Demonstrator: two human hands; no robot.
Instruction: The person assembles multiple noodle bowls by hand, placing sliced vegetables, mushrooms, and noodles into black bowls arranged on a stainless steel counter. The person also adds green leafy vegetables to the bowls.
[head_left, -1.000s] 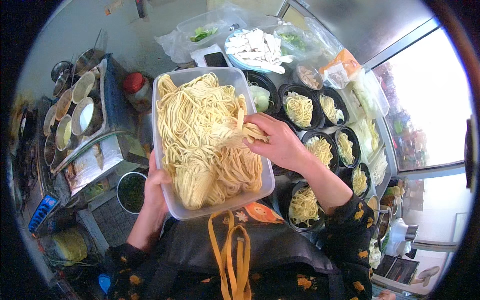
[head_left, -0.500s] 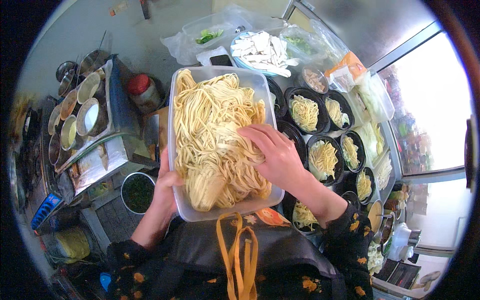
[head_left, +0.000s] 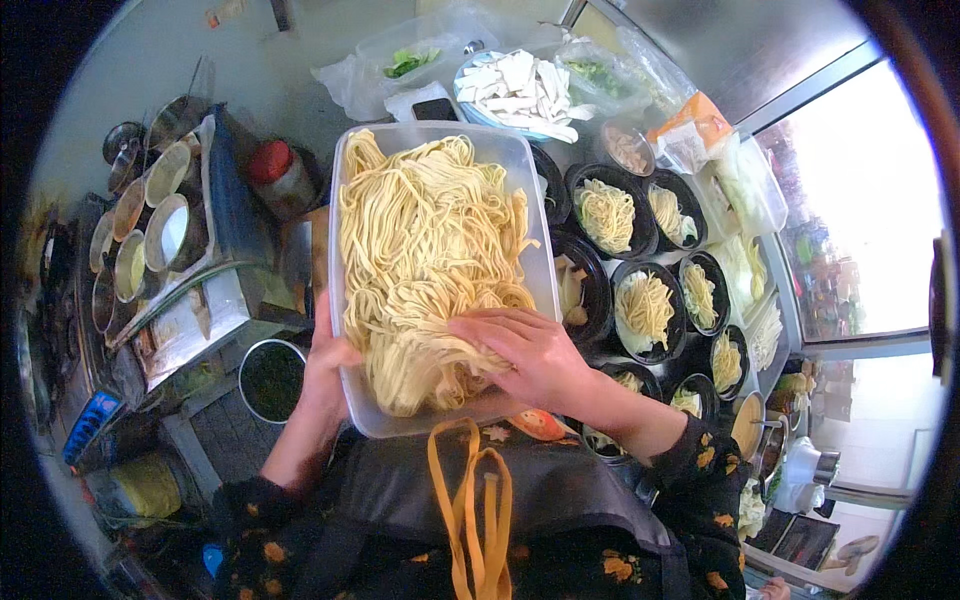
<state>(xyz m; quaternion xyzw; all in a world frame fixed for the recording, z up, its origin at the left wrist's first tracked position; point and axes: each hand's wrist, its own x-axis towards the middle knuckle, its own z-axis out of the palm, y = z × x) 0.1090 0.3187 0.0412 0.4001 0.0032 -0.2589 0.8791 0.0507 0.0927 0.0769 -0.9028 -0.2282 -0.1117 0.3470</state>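
Note:
A clear plastic tub (head_left: 541, 280) full of pale yellow noodles (head_left: 430, 240) is held up in front of my body. My left hand (head_left: 328, 368) grips its left side, thumb over the rim and fingers underneath or behind, out of sight. Inside the tub, at the lower right of the noodles, my right hand (head_left: 525, 352) is closed on a bunch of strands. Its fingertips are partly buried and a little blurred. To the right stand several black bowls, among them a bowl (head_left: 643, 308) with noodles on pale leaves and a bowl (head_left: 580, 288) without noodles showing on top.
Beyond the tub are a blue-rimmed bowl of white strips (head_left: 520, 92), a phone (head_left: 435, 109) and bagged greens (head_left: 408, 62). On the left are a rack of metal pots (head_left: 172, 235), a red-lidded jar (head_left: 282, 178) and a round container of dark green stuff (head_left: 272, 382).
My right hand has moved left and down through the noodles, drawing strands toward the tub's near end. The tub has shifted slightly left and up, and more of the bowls on the right shows.

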